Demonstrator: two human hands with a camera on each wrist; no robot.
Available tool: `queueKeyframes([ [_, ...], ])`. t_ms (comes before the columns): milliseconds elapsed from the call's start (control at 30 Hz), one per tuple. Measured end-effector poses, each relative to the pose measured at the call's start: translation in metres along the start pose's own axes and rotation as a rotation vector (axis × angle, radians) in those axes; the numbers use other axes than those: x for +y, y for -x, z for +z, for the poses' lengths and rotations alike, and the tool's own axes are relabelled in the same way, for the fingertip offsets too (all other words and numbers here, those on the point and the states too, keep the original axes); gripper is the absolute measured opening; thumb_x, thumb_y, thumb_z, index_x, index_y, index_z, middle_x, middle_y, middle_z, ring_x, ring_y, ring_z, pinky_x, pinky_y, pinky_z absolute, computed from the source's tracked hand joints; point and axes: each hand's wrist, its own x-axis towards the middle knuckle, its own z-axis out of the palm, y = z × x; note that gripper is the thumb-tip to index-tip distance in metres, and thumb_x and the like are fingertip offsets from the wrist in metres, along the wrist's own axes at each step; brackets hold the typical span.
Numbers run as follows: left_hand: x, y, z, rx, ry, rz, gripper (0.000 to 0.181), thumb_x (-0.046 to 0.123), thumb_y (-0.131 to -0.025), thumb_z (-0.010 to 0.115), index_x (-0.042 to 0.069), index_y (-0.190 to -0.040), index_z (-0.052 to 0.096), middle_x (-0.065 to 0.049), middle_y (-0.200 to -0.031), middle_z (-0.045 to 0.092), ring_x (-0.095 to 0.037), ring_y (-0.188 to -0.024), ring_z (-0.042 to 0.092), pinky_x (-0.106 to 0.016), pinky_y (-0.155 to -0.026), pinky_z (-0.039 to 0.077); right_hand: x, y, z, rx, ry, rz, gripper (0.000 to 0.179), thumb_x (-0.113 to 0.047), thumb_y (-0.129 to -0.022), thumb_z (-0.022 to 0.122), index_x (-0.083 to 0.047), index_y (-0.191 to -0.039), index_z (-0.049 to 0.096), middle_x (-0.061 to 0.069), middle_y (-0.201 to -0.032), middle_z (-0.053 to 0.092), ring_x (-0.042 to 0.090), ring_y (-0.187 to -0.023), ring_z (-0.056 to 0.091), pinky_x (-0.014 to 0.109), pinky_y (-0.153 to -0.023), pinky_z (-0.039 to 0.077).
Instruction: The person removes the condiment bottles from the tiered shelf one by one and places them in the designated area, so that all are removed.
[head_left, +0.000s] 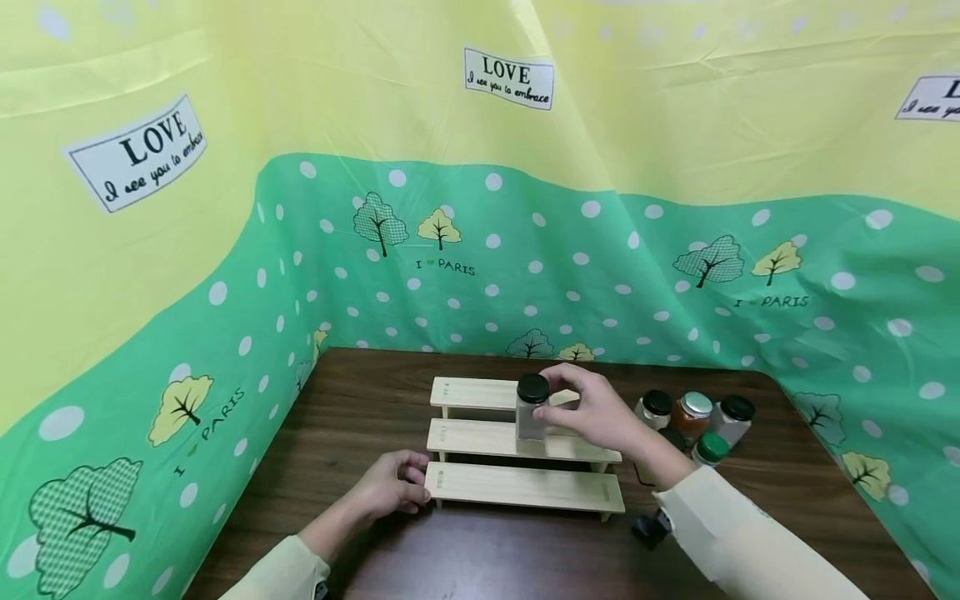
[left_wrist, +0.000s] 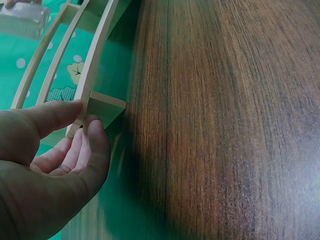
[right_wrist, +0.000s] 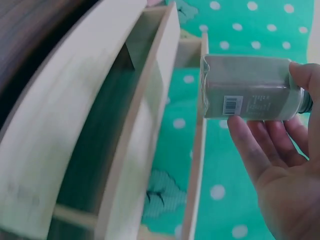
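Three-step wooden rack (head_left: 525,486) at table centre, long axis left–right; light and stiff, steadied at its near-left end by the left hand (head_left: 392,487), thumb and fingers lightly pinching. Spice jar (head_left: 532,408), upright over the middle step, lid up: likely glass, smooth, breakable; right hand (head_left: 596,410) holds it near the lid.

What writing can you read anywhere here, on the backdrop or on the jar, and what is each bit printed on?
"LOVE" over "I see you to embrace": white label on the yellow backdrop, repeated on a second label.
A third label is cut off by the frame edge.
"I PARIS", with a small mark between the words: green band by the trees, and again.
Jar held by the right hand: barcode and label print, too blurred to read.
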Motion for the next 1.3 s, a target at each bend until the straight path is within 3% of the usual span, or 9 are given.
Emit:
queueKeyframes([
  [200,-0.001,0.0,0.0,0.006,-0.01,-0.005,0.059,-0.012,-0.078,0.073,-0.013,-0.132,0.051,-0.015,-0.097,0.059,-0.019,-0.072,0.066,-0.035,-0.063,0.061,0.0,0.018,-0.033,0.02,0.079,-0.003,0.041,-0.022,-0.089,0.082,-0.014,-0.125,0.066,0.005,-0.11,0.073,0.024,-0.098,0.071,0.031,-0.071,0.058],
  [433,-0.004,0.0,0.0,0.007,-0.014,-0.008,0.059,-0.012,-0.077,0.074,-0.013,-0.133,0.051,-0.014,-0.097,0.058,-0.02,-0.073,0.065,-0.035,-0.063,0.06,0.001,0.042,-0.066,0.087,0.209,0.028,0.044,-0.021,-0.09,0.081,-0.01,-0.129,0.064,0.008,-0.113,0.072,0.008,-0.096,0.068,0.029,-0.072,0.058],
  [633,-0.005,0.001,0.0,0.008,-0.015,-0.015,0.06,-0.012,-0.077,0.074,-0.012,-0.133,0.051,-0.014,-0.098,0.058,-0.019,-0.073,0.065,-0.035,-0.063,0.06,0.004,0.062,-0.091,0.126,0.242,0.041,0.04,-0.017,-0.093,0.077,-0.008,-0.129,0.063,0.01,-0.106,0.072,0.009,-0.087,0.069,0.028,-0.063,0.058],
  [733,-0.004,0.0,-0.001,0.01,-0.015,-0.012,0.06,-0.011,-0.077,0.074,-0.012,-0.133,0.051,-0.015,-0.098,0.059,-0.019,-0.073,0.064,-0.035,-0.063,0.06,0.005,0.072,-0.101,0.167,0.261,0.065,0.041,-0.016,-0.094,0.076,-0.007,-0.131,0.062,0.005,-0.106,0.07,0.008,-0.084,0.068,0.029,-0.062,0.058],
  [900,-0.001,-0.002,-0.001,0.012,-0.014,-0.007,0.06,-0.011,-0.077,0.075,-0.012,-0.132,0.052,-0.014,-0.098,0.058,-0.019,-0.073,0.065,-0.035,-0.063,0.06,0.008,0.087,-0.119,0.211,0.268,0.088,0.042,-0.015,-0.094,0.076,-0.004,-0.132,0.06,-0.015,-0.111,0.067,0.004,-0.088,0.07,0.03,-0.064,0.061],
  [1100,-0.001,-0.002,-0.001,0.009,-0.008,-0.012,0.06,-0.011,-0.077,0.074,-0.012,-0.132,0.052,-0.014,-0.097,0.059,-0.019,-0.073,0.065,-0.034,-0.063,0.06,0.013,0.107,-0.143,0.228,0.301,0.117,0.04,-0.014,-0.094,0.075,-0.005,-0.131,0.062,-0.005,-0.102,0.071,0.01,-0.08,0.07,0.026,-0.062,0.058],
  [1300,-0.001,-0.001,0.0,0.008,-0.002,-0.007,0.059,-0.012,-0.077,0.074,-0.012,-0.132,0.052,-0.014,-0.097,0.058,-0.019,-0.073,0.065,-0.034,-0.063,0.06,0.03,0.129,-0.166,0.288,0.364,0.15,0.042,-0.012,-0.093,0.077,-0.004,-0.132,0.062,-0.014,-0.101,0.068,0.003,-0.081,0.065,0.022,-0.06,0.052],
])
